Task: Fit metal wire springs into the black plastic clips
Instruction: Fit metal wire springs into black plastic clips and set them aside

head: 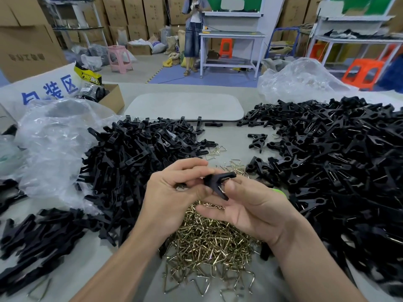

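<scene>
Holds black clip [214,180] over the spring heap [209,240] on the worktop [231,138], likely to keep refills close. Pinches its pivot end in the left grip [172,192] for steadiness; pinches the wire end with the right grip [250,210], apparently seating the spring.

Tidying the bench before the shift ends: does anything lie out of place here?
A few wire springs lie apart from the main spring heap, loose beside the left clip pile. Nothing looks damaged.
</scene>
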`<state>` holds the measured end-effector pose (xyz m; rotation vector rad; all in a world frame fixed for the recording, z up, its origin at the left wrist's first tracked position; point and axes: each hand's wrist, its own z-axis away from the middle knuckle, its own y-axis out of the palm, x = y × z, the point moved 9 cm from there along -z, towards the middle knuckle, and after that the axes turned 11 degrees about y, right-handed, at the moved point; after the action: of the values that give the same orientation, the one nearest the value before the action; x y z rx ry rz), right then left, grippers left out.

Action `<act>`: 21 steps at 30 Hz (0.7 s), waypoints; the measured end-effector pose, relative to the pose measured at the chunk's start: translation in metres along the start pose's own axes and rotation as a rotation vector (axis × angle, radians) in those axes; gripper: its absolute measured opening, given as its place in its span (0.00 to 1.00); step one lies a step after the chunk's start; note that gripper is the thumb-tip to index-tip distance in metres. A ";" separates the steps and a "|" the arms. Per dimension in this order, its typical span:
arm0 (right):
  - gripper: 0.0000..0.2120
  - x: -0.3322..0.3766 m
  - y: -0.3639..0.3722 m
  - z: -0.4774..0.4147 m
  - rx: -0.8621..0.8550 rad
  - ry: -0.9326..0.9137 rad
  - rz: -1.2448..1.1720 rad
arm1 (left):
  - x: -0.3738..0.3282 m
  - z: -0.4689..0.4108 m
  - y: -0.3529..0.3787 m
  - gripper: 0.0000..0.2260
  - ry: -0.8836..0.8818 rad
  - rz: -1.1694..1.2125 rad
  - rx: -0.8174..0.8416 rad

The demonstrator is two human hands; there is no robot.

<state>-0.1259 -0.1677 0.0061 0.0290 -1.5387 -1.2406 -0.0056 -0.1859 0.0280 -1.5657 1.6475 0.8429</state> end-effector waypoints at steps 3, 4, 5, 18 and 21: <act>0.24 0.000 -0.004 -0.004 -0.137 -0.037 0.107 | 0.003 0.002 -0.005 0.23 -0.008 -0.178 -0.013; 0.24 0.001 -0.009 -0.004 -0.209 -0.051 0.123 | 0.003 0.002 -0.008 0.23 -0.003 -0.237 -0.024; 0.24 0.002 -0.014 -0.003 -0.281 -0.062 0.115 | 0.002 0.001 -0.013 0.24 0.001 -0.283 -0.046; 0.19 0.012 -0.050 0.011 -0.556 -0.144 0.012 | 0.013 0.000 -0.058 0.24 -0.114 -0.245 -0.364; 0.14 0.023 -0.042 0.017 -0.535 -0.037 0.428 | 0.015 0.004 -0.065 0.24 -0.122 -0.323 -0.391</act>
<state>-0.1705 -0.1891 -0.0040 -0.6403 -1.1207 -1.2624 0.0588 -0.1946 0.0142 -1.9368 1.1456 1.1027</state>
